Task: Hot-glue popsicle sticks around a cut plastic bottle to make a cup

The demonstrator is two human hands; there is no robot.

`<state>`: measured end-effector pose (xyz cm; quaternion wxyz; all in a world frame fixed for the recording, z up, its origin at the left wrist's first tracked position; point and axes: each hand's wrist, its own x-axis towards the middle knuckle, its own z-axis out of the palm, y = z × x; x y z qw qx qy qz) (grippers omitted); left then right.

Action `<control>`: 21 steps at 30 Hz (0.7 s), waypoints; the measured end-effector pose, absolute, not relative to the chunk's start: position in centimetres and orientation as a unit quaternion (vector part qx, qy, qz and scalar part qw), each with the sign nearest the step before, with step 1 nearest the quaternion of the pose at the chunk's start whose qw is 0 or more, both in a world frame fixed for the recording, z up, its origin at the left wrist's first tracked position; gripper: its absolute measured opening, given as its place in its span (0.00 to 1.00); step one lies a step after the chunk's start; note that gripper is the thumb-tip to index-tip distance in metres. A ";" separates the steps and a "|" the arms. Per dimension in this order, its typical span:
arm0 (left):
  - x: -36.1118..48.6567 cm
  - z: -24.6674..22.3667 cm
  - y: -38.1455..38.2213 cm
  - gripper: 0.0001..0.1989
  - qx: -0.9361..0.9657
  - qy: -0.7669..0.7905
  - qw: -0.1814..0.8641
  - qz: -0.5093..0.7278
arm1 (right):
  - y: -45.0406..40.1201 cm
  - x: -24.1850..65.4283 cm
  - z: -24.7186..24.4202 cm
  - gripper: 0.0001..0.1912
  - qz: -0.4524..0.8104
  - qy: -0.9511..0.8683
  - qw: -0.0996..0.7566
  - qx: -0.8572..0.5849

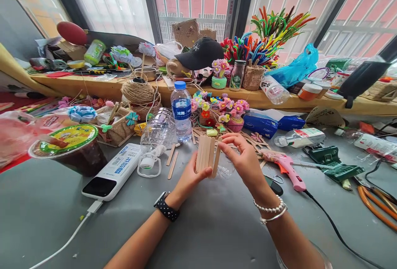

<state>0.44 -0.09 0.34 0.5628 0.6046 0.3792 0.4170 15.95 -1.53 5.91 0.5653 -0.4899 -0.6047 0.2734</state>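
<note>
My left hand (194,175) is closed around a flat panel of wooden craft sticks (204,154) set upright side by side, its thumb across the lower right corner. A single wooden stick (216,158) is pinched near its top between the thumb and fingers of my right hand (240,153), tilted slightly beside the panel's right edge. Whether its lower end touches the panel I cannot make out. Two loose sticks (173,164) lie on the grey table to the left, and more are scattered behind my hands.
A pink glue gun (290,171) lies on the right, its black cord running forward. Left are a power bank (113,172) and a lidded drink cup (77,149). A water bottle (181,111) stands behind my hands. Orange-handled scissors (376,207) lie far right.
</note>
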 end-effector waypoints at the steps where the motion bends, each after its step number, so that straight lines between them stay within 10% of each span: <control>1: 0.5 0.3 -0.1 0.42 0.609 0.374 0.561 0.417 | -1.5 15.9 5.8 0.07 0.268 -0.603 0.568 -0.491; 21: 1.1 -0.2 -0.8 0.48 0.586 0.349 0.558 0.472 | -1.4 14.2 2.8 0.13 0.273 -0.475 0.660 -0.514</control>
